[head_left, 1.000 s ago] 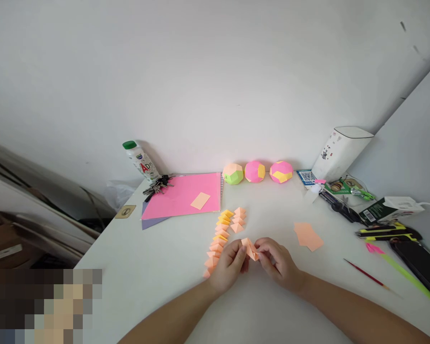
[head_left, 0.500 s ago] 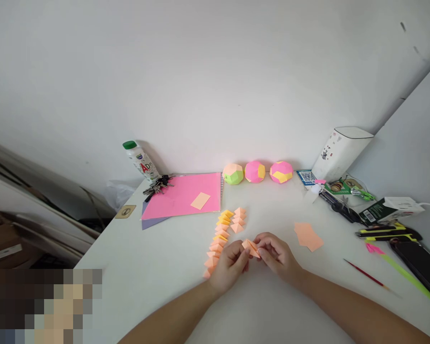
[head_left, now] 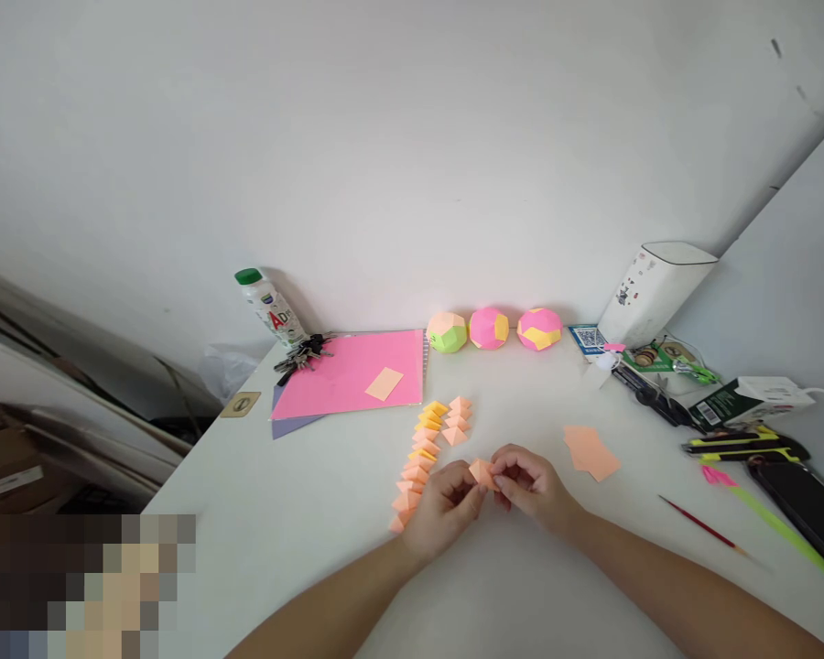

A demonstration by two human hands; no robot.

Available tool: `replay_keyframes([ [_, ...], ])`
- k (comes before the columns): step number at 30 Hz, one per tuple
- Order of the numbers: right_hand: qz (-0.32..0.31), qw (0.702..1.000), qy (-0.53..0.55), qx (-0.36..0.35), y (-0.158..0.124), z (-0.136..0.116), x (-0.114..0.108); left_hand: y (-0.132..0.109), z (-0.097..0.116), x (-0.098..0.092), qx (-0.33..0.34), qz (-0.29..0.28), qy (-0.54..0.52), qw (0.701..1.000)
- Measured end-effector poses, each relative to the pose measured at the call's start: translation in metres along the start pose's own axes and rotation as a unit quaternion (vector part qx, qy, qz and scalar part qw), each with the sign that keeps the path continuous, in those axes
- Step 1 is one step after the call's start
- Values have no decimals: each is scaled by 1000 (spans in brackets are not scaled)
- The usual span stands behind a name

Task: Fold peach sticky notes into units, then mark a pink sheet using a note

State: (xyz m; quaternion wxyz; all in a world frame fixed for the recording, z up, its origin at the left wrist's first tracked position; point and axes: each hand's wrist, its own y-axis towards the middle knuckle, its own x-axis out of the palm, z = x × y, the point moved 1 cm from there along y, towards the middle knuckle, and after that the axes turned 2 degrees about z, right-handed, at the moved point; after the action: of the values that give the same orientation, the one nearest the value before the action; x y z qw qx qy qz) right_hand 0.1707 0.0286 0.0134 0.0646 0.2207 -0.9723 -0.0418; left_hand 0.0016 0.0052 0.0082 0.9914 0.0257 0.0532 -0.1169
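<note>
Between both hands is a small folded piece of orange paper (head_left: pixel 482 473), raised over the white table. My left hand (head_left: pixel 446 508) pinches its left side between thumb and fingers. The right side is gripped by the thumb and fingertips of my right hand (head_left: pixel 530 485). Just beyond and left of my left hand runs a long row of folded paper pieces (head_left: pixel 417 463) in orange and yellow; the hand hides part of its near end. A shorter row of folded orange pieces (head_left: pixel 457 421) stands beside it. Loose flat orange paper sheets (head_left: pixel 591 453) lie right of my right hand.
Three paper balls (head_left: pixel 489 329) line the wall. A pink sheet (head_left: pixel 343 371) bears a small paper rectangle (head_left: pixel 384 384). Keys (head_left: pixel 307 355) and a bottle (head_left: pixel 273 311) stand at left. A thin brush (head_left: pixel 700 524), cutter (head_left: pixel 745 447) and phone (head_left: pixel 807 513) lie at right.
The folded orange paper has turned in my fingers and now shows a broader, pointed face. My left thumb has shifted lower and right along it. The things on the table have not moved.
</note>
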Motion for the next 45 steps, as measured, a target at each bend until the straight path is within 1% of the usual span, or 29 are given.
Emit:
replay_keyframes([
  [4,-18,1000,-22,-3,-1,4,-2,0,-2,0,-41,-10,-61,997],
  [9,-54,997,-51,-35,-2,5,-2,2,-1,-1,-96,2,-110,989],
  [11,-64,993,-83,-62,-3,4,-1,2,-1,-1,-113,7,-121,986],
  [13,-73,983,-125,-109,-5,2,1,2,-1,-2,-126,13,-136,983],
  [16,-76,962,-187,-184,-7,2,2,2,-3,-3,-141,20,-160,977],
  [18,-67,942,-239,-226,-9,3,3,2,-3,-4,-145,19,-166,975],
  [21,-63,897,-333,-284,-11,4,6,2,-3,-4,-138,-2,-163,977],
  [23,-72,871,-371,-315,-13,1,9,3,-3,-4,-127,-19,-160,979],
  [24,-76,868,-375,-318,-13,-1,11,3,-3,-4,-123,-24,-157,980],
  [25,-79,872,-369,-312,-13,-4,13,3,-2,-3,-121,-28,-153,980],
  [28,-72,899,-337,-271,-13,-7,15,3,0,-3,-120,-34,-141,982],
  [29,-67,902,-335,-265,-13,-7,15,3,1,-3,-118,-36,-136,983],
  [31,-59,891,-350,-284,-13,-5,14,3,2,-3,-117,-37,-124,985],
  [35,-61,847,-396,-348,-12,-4,11,3,1,-2,-112,-25,-93,989],
  [37,-62,841,-402,-357,-12,-4,10,2,-1,-2,-108,-17,-86,990],
  [43,-64,860,-384,-331,-11,-5,10,1,-1,1,-96,9,-49,994],
  [45,-58,874,-371,-309,-10,-3,9,1,0,1,-86,4,-26,996],
])
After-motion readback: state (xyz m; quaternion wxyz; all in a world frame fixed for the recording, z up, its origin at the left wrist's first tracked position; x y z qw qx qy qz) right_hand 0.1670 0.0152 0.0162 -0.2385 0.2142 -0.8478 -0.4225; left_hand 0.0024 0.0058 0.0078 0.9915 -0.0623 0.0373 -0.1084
